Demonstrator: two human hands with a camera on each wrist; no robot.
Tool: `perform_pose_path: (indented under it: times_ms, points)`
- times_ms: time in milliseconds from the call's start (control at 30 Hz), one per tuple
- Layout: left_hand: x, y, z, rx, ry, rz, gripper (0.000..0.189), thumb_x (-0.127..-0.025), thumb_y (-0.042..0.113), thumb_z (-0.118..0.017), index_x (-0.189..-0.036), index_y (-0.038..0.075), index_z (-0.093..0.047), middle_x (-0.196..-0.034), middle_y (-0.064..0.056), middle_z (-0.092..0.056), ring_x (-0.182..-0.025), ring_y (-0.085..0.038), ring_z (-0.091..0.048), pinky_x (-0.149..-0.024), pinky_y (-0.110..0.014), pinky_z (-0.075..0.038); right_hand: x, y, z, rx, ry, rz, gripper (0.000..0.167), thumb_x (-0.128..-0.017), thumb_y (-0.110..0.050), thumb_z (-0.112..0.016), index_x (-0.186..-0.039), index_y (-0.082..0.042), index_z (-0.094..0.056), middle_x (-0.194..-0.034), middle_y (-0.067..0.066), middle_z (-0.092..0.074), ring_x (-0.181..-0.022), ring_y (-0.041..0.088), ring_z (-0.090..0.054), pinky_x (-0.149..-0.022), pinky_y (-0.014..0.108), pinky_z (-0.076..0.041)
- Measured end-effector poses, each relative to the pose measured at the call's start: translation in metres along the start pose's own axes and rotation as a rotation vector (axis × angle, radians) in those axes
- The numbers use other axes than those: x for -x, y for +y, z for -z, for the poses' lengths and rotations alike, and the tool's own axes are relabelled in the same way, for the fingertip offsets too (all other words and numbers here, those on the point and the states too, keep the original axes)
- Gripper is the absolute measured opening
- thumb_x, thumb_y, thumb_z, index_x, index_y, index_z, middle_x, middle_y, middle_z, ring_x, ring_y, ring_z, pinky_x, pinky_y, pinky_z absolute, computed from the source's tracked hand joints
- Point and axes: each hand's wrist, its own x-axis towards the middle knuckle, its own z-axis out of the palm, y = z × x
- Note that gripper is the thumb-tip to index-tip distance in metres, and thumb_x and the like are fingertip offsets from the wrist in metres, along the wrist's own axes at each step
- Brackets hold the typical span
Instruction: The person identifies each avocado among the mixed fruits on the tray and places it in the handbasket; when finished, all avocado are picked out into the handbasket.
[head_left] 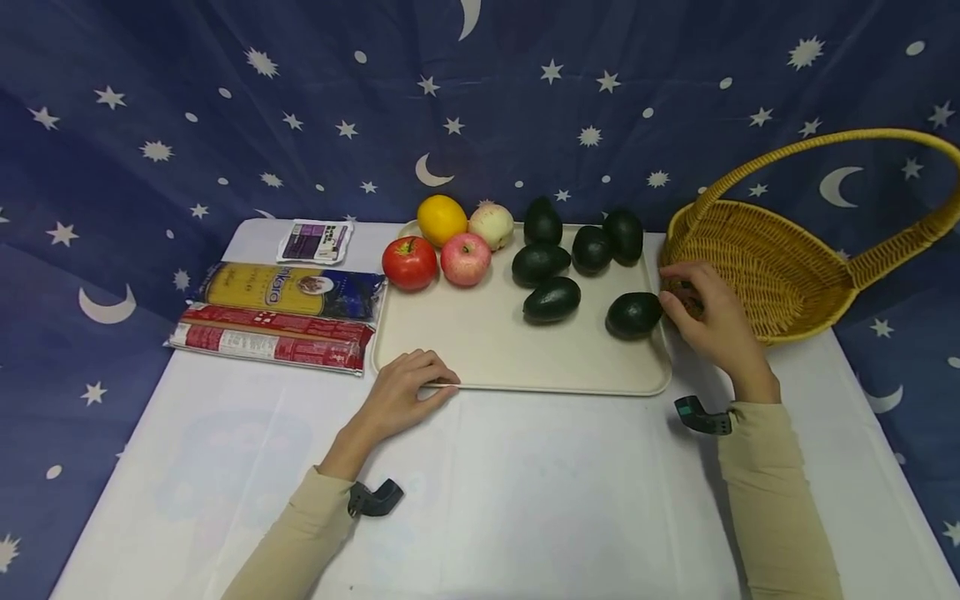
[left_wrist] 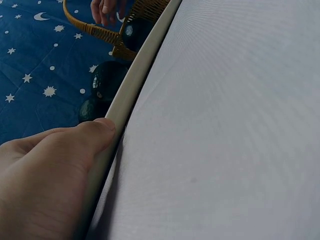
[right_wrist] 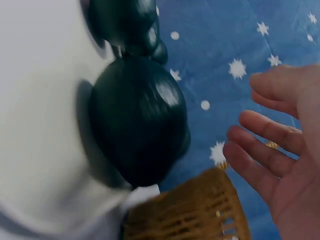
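Observation:
My left hand [head_left: 408, 392] pinches the near rim of a cream tray [head_left: 465, 342], thumb on the near side and fingers over the edge. In the left wrist view a digit lies along that rim [left_wrist: 125, 102]. Just past the tray's right edge, my right hand [head_left: 708, 312] hovers between the nearest avocado [head_left: 633, 316] and a wicker basket [head_left: 780, 258]. The right wrist view shows the fingers [right_wrist: 270, 150] loosely bent and apart from the dark avocado [right_wrist: 137, 117]. Several more avocados [head_left: 552, 299] lie across the tray's middle and back.
A tomato [head_left: 409, 263], a pink apple [head_left: 466, 259], a pale apple [head_left: 492, 226] and an orange fruit [head_left: 441, 220] sit at the tray's back left. Left of it lie yellow [head_left: 292, 289] and red [head_left: 273, 335] packets and a small pouch [head_left: 315, 242]. The basket's tall handle [head_left: 817, 137] arches up.

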Motion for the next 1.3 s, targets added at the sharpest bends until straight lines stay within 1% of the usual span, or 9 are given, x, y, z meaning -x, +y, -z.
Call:
perform_pose_path:
  times_ms: [133, 300, 433, 533, 633, 800, 1000, 1200, 1300]
  points:
    - [0.001, 0.000, -0.001, -0.005, -0.001, 0.000, 0.010, -0.082, 0.030, -0.073, -0.091, 0.026, -0.071, -0.087, 0.014, -0.061, -0.078, -0.003, -0.053, -0.069, -0.024, -0.041, -0.003, -0.008, -0.009, 0.028, -0.105, 0.027, 0.030, -0.091, -0.012, -0.061, -0.121, -0.008, -0.057, -0.120, 0.010, -0.055, -0.101, 0.017, -0.054, -0.087, 0.024, -0.043]
    - [0.000, -0.001, 0.000, -0.009, -0.002, 0.001, 0.009, -0.082, 0.029, -0.073, -0.090, 0.027, -0.071, -0.087, 0.015, -0.061, -0.079, -0.003, -0.053, -0.069, -0.023, -0.041, -0.007, -0.011, -0.018, 0.062, -0.259, -0.019, 0.038, -0.090, -0.021, -0.064, -0.125, -0.011, -0.054, -0.133, 0.010, -0.048, -0.124, 0.032, -0.045, -0.098, 0.052, -0.036]
    - [0.000, 0.000, -0.001, -0.008, -0.012, 0.014, 0.008, -0.083, 0.029, -0.072, -0.090, 0.028, -0.070, -0.087, 0.015, -0.060, -0.079, -0.002, -0.052, -0.070, -0.023, -0.041, -0.008, -0.009, -0.023, 0.068, -0.378, -0.040, 0.049, -0.086, -0.025, -0.069, -0.130, -0.012, -0.052, -0.141, 0.014, -0.040, -0.132, 0.037, -0.034, -0.104, 0.058, -0.028]
    - [0.000, 0.000, -0.001, -0.007, -0.016, 0.018, 0.007, -0.083, 0.030, -0.072, -0.090, 0.028, -0.070, -0.087, 0.016, -0.060, -0.079, -0.001, -0.052, -0.070, -0.023, -0.041, -0.007, -0.004, -0.027, 0.085, -0.430, -0.037, 0.055, -0.083, -0.023, -0.072, -0.132, -0.013, -0.051, -0.145, 0.015, -0.035, -0.135, 0.039, -0.029, -0.105, 0.062, -0.023]
    - [-0.001, 0.000, -0.002, -0.009, -0.011, 0.015, 0.008, -0.083, 0.030, -0.072, -0.090, 0.028, -0.070, -0.086, 0.015, -0.060, -0.078, -0.002, -0.052, -0.070, -0.023, -0.041, -0.005, 0.004, -0.033, 0.129, -0.445, 0.010, 0.059, -0.079, -0.016, -0.074, -0.133, -0.013, -0.049, -0.144, 0.018, -0.035, -0.134, 0.041, -0.029, -0.103, 0.064, -0.023]
    - [-0.001, 0.000, -0.001, -0.019, -0.008, 0.015, 0.007, -0.082, 0.030, -0.072, -0.089, 0.028, -0.070, -0.086, 0.016, -0.060, -0.078, -0.002, -0.052, -0.070, -0.023, -0.041, -0.003, 0.010, -0.039, 0.175, -0.418, 0.046, 0.062, -0.077, -0.010, -0.076, -0.133, -0.013, -0.050, -0.139, 0.017, -0.041, -0.129, 0.039, -0.036, -0.101, 0.060, -0.030]
    - [-0.001, -0.001, -0.001, -0.014, 0.007, 0.001, 0.008, -0.082, 0.030, -0.073, -0.089, 0.027, -0.071, -0.086, 0.015, -0.061, -0.078, -0.002, -0.053, -0.070, -0.024, -0.041, -0.003, 0.008, -0.038, 0.149, -0.386, 0.011, 0.062, -0.077, -0.021, -0.078, -0.133, -0.017, -0.052, -0.134, 0.011, -0.046, -0.124, 0.033, -0.043, -0.099, 0.053, -0.036]
    - [-0.001, -0.001, -0.001, 0.000, 0.015, -0.004, 0.009, -0.081, 0.029, -0.073, -0.089, 0.027, -0.071, -0.086, 0.015, -0.062, -0.078, -0.003, -0.053, -0.069, -0.024, -0.041, -0.004, 0.003, -0.035, 0.108, -0.320, 0.034, 0.065, -0.072, -0.033, -0.081, -0.130, -0.021, -0.055, -0.127, 0.004, -0.051, -0.120, 0.024, -0.048, -0.097, 0.046, -0.040]
    - [0.000, 0.000, -0.001, 0.000, 0.010, 0.005, 0.008, -0.081, 0.030, -0.073, -0.089, 0.027, -0.071, -0.086, 0.015, -0.061, -0.079, -0.002, -0.053, -0.069, -0.023, -0.041, -0.004, 0.000, -0.032, 0.078, -0.281, 0.053, 0.066, -0.069, -0.034, -0.083, -0.129, -0.026, -0.055, -0.126, -0.002, -0.052, -0.118, 0.017, -0.049, -0.097, 0.037, -0.040]
